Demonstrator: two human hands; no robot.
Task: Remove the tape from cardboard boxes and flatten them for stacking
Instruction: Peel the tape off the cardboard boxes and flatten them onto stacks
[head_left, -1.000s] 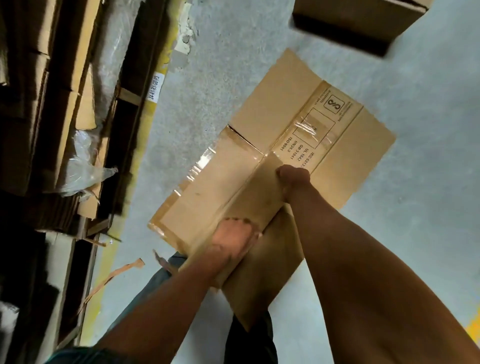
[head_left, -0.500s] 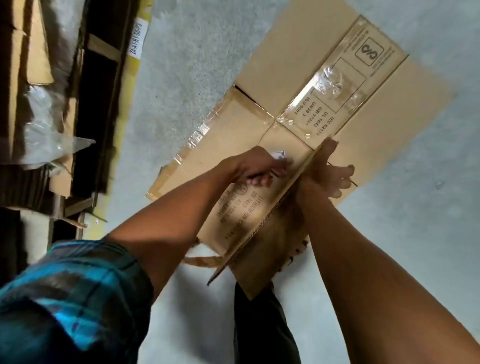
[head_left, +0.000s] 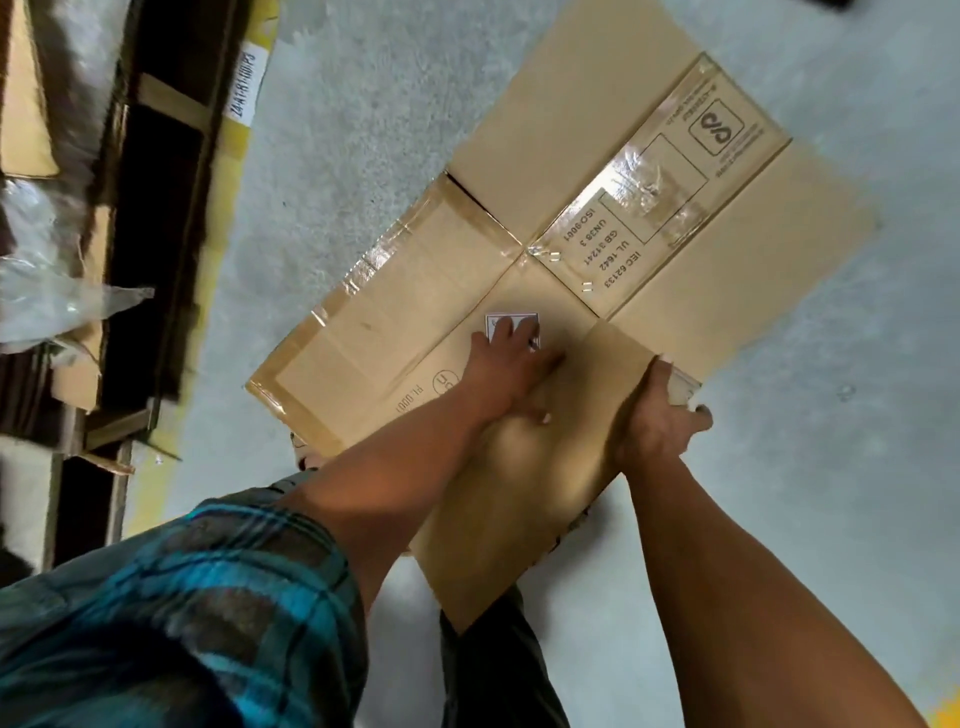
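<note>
Head view: the left hand (head_left: 506, 366) lies open and flat on a small white sticker (head_left: 511, 325). The right hand (head_left: 655, 415) grips the near flap's edge. Under both spreads the flat brown cardboard box (head_left: 727, 270), with shiny clear tape (head_left: 644, 179) beyond the hands.

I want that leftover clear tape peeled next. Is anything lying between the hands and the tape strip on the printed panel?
Nothing visible does. The left hand presses the cardboard box beside a white label; the right hand grips a near flap's edge. Only bare cardboard lies between them and the tape.
</note>
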